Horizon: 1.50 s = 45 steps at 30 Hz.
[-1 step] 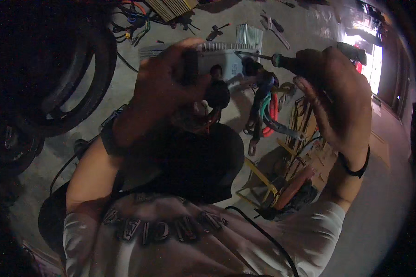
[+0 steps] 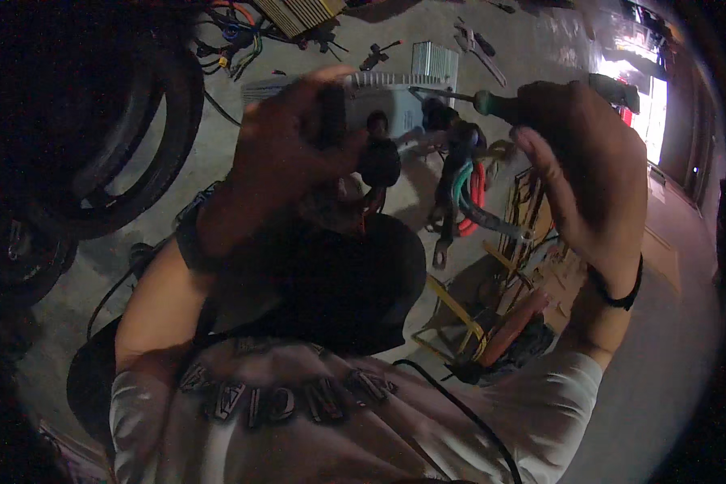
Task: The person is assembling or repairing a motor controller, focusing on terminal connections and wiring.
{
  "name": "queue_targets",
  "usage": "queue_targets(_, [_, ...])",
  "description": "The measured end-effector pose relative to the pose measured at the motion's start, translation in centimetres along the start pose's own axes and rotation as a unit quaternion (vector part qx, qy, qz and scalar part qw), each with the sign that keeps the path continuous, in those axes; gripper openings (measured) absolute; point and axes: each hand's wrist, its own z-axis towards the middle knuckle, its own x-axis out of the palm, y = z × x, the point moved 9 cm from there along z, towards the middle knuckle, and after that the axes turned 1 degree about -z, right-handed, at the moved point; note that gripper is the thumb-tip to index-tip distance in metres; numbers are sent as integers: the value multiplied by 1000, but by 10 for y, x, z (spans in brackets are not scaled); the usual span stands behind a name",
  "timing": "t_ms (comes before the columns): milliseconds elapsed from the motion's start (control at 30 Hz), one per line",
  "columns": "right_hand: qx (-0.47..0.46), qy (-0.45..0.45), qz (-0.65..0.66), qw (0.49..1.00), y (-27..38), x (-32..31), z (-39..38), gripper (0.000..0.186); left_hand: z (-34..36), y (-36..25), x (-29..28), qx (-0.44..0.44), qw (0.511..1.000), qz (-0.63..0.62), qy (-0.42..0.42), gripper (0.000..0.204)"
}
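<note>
My left hand (image 2: 294,149) is closed around the left end of a finned silver metal controller box (image 2: 391,109), holding it up above my knee. Thick cables leave the near side of the box, among them green and red wires (image 2: 472,189) with ring terminals hanging down. In my right hand (image 2: 593,153) is a screwdriver (image 2: 492,104), gripped by its dark green handle. Its thin shaft points left, and the tip touches or nearly touches the upper right edge of the box. Whether it sits in a screw is too small to tell.
A dark tyre (image 2: 161,161) stands at the left. On the floor lie a loose wiring harness (image 2: 238,40), a gold finned box (image 2: 298,12), a silver finned block (image 2: 436,60) and pliers (image 2: 480,52). Torn cardboard and yellow straps (image 2: 460,310) lie at the right.
My right hand and the screwdriver handle have turned and shifted very slightly. The box tilts a little, and the hanging cables have swung slightly; my left hand keeps its hold.
</note>
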Motion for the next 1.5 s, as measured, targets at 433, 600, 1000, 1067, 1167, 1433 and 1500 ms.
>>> queue_targets(433, [67, 10, 14, 998, -13, 5, -9, 24, 2, -9, -4, -19, 999, 5, 26, 62])
queue_targets(600, [125, -17, 112, 986, -27, 12, -14, 22, 2, -7, -6, 53, 996, -48, -51, 60])
queue_targets(1000, [12, -12, 11, 1000, -9, 3, 0, 22, -2, -6, 0, 22, 999, -14, -33, 61])
queue_targets(1067, [45, -31, 53, 997, -13, 2, -2, 22, -2, -6, 3, 27, 999, -23, -31, 61])
queue_targets(1167, [111, -75, 109, 985, -26, 9, -4, 22, -3, -3, 2, 27, 998, -49, -23, 61])
queue_targets(1433, [137, -90, 153, 975, -27, 13, -16, 25, -10, -2, 6, 127, 988, -73, -44, 57])
queue_targets(1500, [20, -63, 113, 991, -7, 14, -13, 25, -14, -15, -2, 165, 983, -35, -72, 54])
